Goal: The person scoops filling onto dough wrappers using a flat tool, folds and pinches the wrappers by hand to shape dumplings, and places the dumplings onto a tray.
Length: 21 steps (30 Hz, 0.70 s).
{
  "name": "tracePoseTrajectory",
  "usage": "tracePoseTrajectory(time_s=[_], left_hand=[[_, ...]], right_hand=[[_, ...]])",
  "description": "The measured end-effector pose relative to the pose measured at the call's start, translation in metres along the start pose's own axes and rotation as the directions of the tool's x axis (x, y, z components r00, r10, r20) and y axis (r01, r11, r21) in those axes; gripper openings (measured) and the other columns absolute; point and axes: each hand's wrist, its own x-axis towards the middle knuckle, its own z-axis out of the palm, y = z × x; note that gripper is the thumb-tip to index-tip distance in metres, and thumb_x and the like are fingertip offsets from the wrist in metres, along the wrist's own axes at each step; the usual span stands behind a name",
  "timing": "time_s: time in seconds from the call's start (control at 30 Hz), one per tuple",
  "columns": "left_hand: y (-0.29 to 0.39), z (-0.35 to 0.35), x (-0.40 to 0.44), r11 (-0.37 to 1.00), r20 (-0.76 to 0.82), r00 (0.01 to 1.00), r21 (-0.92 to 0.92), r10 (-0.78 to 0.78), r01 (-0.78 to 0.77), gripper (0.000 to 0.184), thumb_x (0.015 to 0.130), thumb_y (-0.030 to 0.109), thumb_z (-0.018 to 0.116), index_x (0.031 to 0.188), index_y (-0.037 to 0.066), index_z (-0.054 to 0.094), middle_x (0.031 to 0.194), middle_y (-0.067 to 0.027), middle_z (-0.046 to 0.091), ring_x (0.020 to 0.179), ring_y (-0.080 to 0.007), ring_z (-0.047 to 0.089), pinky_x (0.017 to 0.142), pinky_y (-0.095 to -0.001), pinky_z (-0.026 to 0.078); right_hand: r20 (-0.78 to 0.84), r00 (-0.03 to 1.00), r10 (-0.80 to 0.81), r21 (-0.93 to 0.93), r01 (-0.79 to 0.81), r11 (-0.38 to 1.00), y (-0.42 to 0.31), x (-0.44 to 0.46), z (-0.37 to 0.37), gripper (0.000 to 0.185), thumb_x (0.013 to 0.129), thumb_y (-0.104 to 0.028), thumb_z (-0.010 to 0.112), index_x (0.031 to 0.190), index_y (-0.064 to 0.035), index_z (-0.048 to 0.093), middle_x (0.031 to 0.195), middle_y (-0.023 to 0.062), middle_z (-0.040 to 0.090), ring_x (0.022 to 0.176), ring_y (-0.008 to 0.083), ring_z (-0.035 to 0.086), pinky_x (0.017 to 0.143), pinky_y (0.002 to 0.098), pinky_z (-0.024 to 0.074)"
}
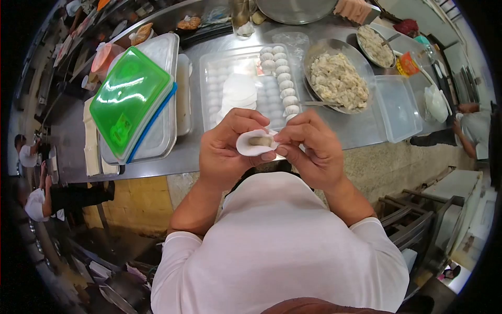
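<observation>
- In the clear rectangular plastic tray: white round dumplings along the right side, thin white wrappers at the middle.
- Left of it: a green-lidded rectangular plastic box on a pale flat container.
- Right: a silver round metal bowl; farther right, a clear rectangular plastic tub.
- Before it: a folded white wrapper between left hand and right hand.

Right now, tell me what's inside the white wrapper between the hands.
Inside the white wrapper, pale filling shows through the open side. The folded wrapper and the left hand and right hand cover the rest, which cannot be seen.
</observation>
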Motion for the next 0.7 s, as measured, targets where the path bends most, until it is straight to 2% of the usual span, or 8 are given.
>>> tracePoseTrajectory(time_s=[0.17,0.27,0.3,0.37,0.43,0.53,0.67,0.7], left_hand=[[0.006,0.001,0.001,0.991,0.098,0.987,-0.037,-0.127,0.131,0.039,0.075,-0.006,0.083,0.110,0.001,0.067,0.119,-0.0106,0.059,0.104,-0.0139,0.062,0.086,-0.0272,0.053],[-0.003,0.001,-0.005,0.978,-0.029,0.995,-0.186,-0.097,0.090,0.035,0.077,-0.006,0.082,0.109,-0.001,0.068,0.119,-0.0113,0.059,0.101,-0.0136,0.062,0.086,-0.0271,0.053],[-0.003,0.002,-0.005,0.978,-0.028,0.995,-0.187,-0.098,0.091,0.035,0.077,-0.006,0.082,0.109,-0.001,0.068,0.119,-0.0113,0.059,0.101,-0.0136,0.062,0.086,-0.0271,0.053],[-0.003,0.004,-0.005,0.988,-0.024,0.996,-0.134,-0.086,0.082,0.034,0.077,0.012,0.087,0.102,-0.001,0.069,0.115,-0.0146,0.063,0.103,-0.0168,0.062,0.087,-0.0292,0.050],[-0.004,0.003,-0.005,0.986,-0.020,0.996,-0.140,-0.092,0.088,0.033,0.078,0.014,0.087,0.102,-0.002,0.069,0.114,-0.0144,0.063,0.102,-0.0167,0.062,0.086,-0.0287,0.050],[-0.001,0.006,-0.007,0.976,-0.060,0.991,-0.188,-0.122,0.109,0.033,0.081,0.017,0.085,0.103,-0.003,0.069,0.114,-0.0145,0.063,0.101,-0.0167,0.062,0.086,-0.0283,0.050],[-0.011,0.000,-0.010,0.977,-0.029,0.995,-0.192,-0.096,0.089,0.034,0.084,0.019,0.083,0.105,-0.004,0.068,0.114,-0.0150,0.062,0.099,-0.0165,0.062,0.086,-0.0285,0.050],[-0.011,-0.002,-0.010,0.977,-0.028,0.995,-0.192,-0.097,0.090,0.034,0.084,0.019,0.083,0.105,-0.004,0.068,0.114,-0.0150,0.062,0.099,-0.0165,0.062,0.086,-0.0285,0.050]], right_hand=[[-0.134,0.984,0.120,0.176,-0.096,0.980,-0.004,0.001,0.008,0.020,0.086,0.001,0.072,0.105,-0.0033,0.068,0.094,0.0081,0.061,0.076,0.0156,0.058,0.066,0.0278,0.0477],[-0.052,0.997,0.056,-0.016,-0.057,0.998,-0.004,0.001,0.004,0.018,0.088,-0.001,0.071,0.105,-0.0028,0.068,0.095,0.0077,0.062,0.076,0.0151,0.058,0.066,0.0271,0.0469],[-0.035,0.998,0.054,0.038,-0.053,0.998,0.000,-0.001,0.005,0.017,0.089,-0.002,0.071,0.105,-0.0004,0.066,0.099,0.0086,0.059,0.081,0.0137,0.055,0.067,0.0247,0.0440],[-0.015,0.999,0.052,0.092,-0.050,0.994,0.002,-0.004,0.009,0.017,0.091,-0.002,0.071,0.106,0.0021,0.064,0.104,0.0094,0.057,0.085,0.0123,0.052,0.069,0.0223,0.0412],[-0.114,0.980,0.166,0.271,-0.130,0.954,0.000,-0.005,0.017,0.017,0.091,-0.002,0.071,0.105,0.0028,0.063,0.101,0.0094,0.057,0.086,0.0128,0.052,0.069,0.0222,0.0412],[-0.094,0.989,0.117,0.118,-0.105,0.987,0.001,-0.005,0.016,0.014,0.091,-0.005,0.070,0.103,-0.0026,0.066,0.092,0.0053,0.058,0.075,0.0128,0.054,0.067,0.0254,0.0439],[-0.075,0.987,0.139,0.113,-0.130,0.985,-0.005,-0.002,0.018,0.013,0.091,-0.006,0.070,0.102,-0.0019,0.066,0.092,0.0057,0.058,0.076,0.0127,0.054,0.067,0.0256,0.0439],[-0.123,0.974,0.188,0.202,-0.161,0.966,-0.005,-0.002,0.022,0.012,0.091,-0.006,0.070,0.101,-0.0015,0.065,0.092,0.0059,0.059,0.076,0.0126,0.054,0.067,0.0257,0.0439]])
